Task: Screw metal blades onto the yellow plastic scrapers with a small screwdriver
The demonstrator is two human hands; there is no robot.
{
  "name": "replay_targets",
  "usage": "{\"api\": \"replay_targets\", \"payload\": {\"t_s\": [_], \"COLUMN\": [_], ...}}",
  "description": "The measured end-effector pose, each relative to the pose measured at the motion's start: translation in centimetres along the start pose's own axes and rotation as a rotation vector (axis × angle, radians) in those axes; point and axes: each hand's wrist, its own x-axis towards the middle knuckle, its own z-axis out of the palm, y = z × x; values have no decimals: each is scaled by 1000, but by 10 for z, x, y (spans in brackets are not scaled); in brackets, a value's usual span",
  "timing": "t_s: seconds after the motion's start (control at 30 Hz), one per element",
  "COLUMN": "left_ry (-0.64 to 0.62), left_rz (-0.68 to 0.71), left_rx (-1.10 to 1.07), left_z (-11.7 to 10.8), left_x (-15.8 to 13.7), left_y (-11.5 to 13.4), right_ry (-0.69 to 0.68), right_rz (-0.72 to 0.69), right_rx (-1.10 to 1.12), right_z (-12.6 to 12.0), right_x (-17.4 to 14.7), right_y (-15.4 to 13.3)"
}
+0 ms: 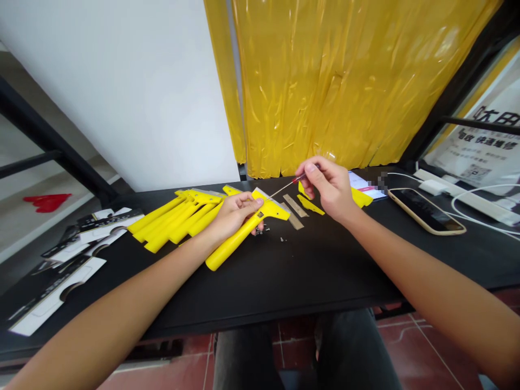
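My left hand (239,211) is closed on a yellow scraper (233,244) with a wide head and a long handle, held tilted above the black table. In my right hand (329,184) is a thin screwdriver (284,187) with a red handle. Its tip points down at the scraper's head, close to my left thumb. Whether the tip sits in a screw is too small to tell. Small screws (265,229) lie on the table just below the scraper. To the left, several more yellow scrapers (179,216) rest side by side, handles toward me.
Flat metal blades (296,206) and loose yellow pieces (311,206) lie behind the screws. Black-and-white cardboard sleeves (69,281) are piled at left. A phone (426,210), white cables (463,200) and a power strip (467,195) occupy the right. A yellow plastic curtain (325,81) hangs behind.
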Motion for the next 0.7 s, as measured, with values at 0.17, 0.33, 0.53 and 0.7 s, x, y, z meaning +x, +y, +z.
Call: {"api": "replay_targets", "payload": {"t_s": [0.17, 0.33, 0.53, 0.7], "left_ry": [-10, -54, -48, -53], "left_rz": [22, 37, 52, 40], "left_rx": [8, -3, -11, -17], "left_z": [0, -2, -3, -3], "left_x": [0, 1, 0, 0], "left_y": [1, -1, -1, -2], "right_ry": [-2, -5, -5, -11], "right_rz": [12, 18, -6, -23], "right_rx": [-10, -16, -11, -29], "right_z": [2, 2, 1, 2], "right_x": [-1, -1, -1, -2], "right_y": [1, 0, -2, -3]}}
